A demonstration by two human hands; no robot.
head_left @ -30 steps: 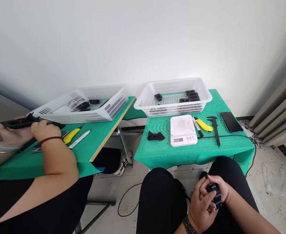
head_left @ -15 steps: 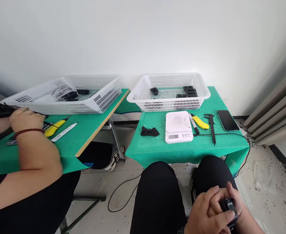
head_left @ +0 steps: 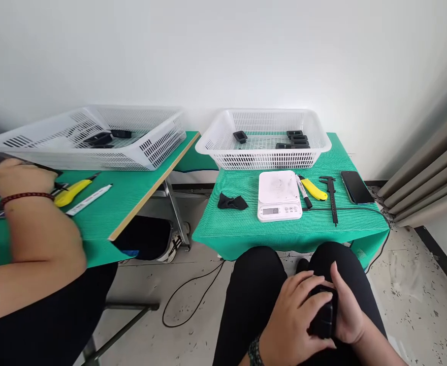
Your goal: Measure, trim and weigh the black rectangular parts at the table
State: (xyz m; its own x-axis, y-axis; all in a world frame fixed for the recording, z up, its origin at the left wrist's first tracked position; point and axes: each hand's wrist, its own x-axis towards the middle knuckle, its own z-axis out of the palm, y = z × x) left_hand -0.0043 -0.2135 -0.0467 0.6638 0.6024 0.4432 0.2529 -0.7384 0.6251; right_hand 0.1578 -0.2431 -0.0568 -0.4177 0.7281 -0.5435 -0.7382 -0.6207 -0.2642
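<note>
Since a second ago both hands, left (head_left: 292,317) and right (head_left: 347,312), have shifted at lower right, now clasping the black part (head_left: 323,317) between them over the lap.

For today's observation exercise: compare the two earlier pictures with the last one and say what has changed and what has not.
Both hands stayed clasped on the small black part over the lap; the left hand now lies flatter across it and the right hand cups it from the side. Nothing was let go. The co-worker's hand slid toward the left edge as the view turned. The scale, knife and basket kept their places on the table.
</note>
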